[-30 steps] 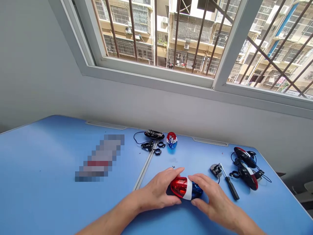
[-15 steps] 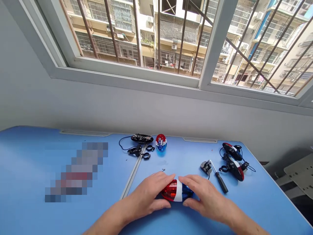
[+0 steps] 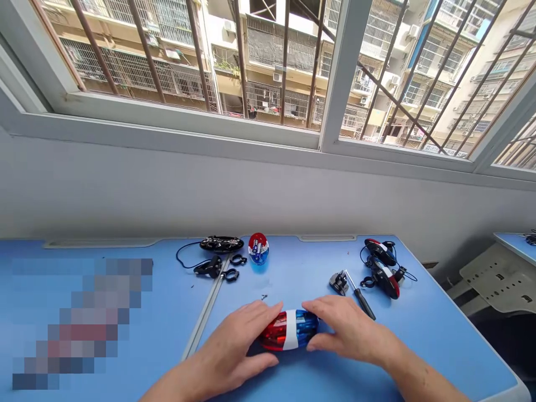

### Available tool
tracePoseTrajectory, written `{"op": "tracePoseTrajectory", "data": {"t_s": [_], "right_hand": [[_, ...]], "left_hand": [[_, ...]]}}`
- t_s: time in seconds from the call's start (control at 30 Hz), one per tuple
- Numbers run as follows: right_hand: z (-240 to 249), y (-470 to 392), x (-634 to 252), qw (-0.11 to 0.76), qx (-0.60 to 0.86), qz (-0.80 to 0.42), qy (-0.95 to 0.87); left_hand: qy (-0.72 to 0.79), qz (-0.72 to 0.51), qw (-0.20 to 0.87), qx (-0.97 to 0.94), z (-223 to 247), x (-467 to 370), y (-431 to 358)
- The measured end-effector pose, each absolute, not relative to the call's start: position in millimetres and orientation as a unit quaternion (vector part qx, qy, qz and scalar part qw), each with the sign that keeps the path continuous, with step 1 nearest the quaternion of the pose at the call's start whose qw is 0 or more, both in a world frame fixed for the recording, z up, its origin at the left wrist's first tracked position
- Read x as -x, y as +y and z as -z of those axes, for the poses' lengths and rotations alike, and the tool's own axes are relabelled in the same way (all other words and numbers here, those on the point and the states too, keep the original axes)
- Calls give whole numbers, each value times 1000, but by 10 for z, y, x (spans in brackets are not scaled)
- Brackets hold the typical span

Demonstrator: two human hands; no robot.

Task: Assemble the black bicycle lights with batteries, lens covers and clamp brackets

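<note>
A bicycle siren light [image 3: 290, 330] with a red end, a white band and a blue end lies sideways on the blue table in front of me. My left hand [image 3: 245, 343] curves round the red end, fingers over its top, the thumb low and slightly apart from the shell. Round the blue end is my right hand [image 3: 339, 324], index finger above and thumb below. The light's underside is hidden. Beyond the hands lie small screws [image 3: 263, 297], a black bracket part [image 3: 338, 283] and a screwdriver [image 3: 363, 301] with a black handle.
At the back stand a red-and-blue clear cover [image 3: 258, 249], a black oval base [image 3: 221, 244] with a cable, a black clamp [image 3: 209, 267] and loose rings [image 3: 231, 274]. Two assembled siren lights [image 3: 383, 273] lie right. A pixelated patch [image 3: 84, 329] covers the left.
The view has swung to the right. Both hands have loosened a little round the light, showing more of its blue end, and the left thumb has dropped lower. The light stays in place.
</note>
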State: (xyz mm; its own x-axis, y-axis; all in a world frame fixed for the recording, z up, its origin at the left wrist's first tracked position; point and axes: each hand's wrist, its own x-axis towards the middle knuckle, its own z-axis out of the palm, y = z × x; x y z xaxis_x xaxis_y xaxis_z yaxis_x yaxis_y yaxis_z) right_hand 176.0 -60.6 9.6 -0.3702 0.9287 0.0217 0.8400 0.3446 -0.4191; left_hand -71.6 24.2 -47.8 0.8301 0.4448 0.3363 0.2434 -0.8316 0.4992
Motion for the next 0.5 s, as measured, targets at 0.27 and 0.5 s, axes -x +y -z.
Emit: {"op": "tracePoseTrajectory", "data": {"t_s": [0.27,0.5], "right_hand": [[-89,-612,-1761,115,546,-158,-815],[-57,-616,-1753,78,532,-121,-834]], "left_hand": [[135,-217,253,-933,279,649,197],[125,-215,166,-954,279,664,171]]}}
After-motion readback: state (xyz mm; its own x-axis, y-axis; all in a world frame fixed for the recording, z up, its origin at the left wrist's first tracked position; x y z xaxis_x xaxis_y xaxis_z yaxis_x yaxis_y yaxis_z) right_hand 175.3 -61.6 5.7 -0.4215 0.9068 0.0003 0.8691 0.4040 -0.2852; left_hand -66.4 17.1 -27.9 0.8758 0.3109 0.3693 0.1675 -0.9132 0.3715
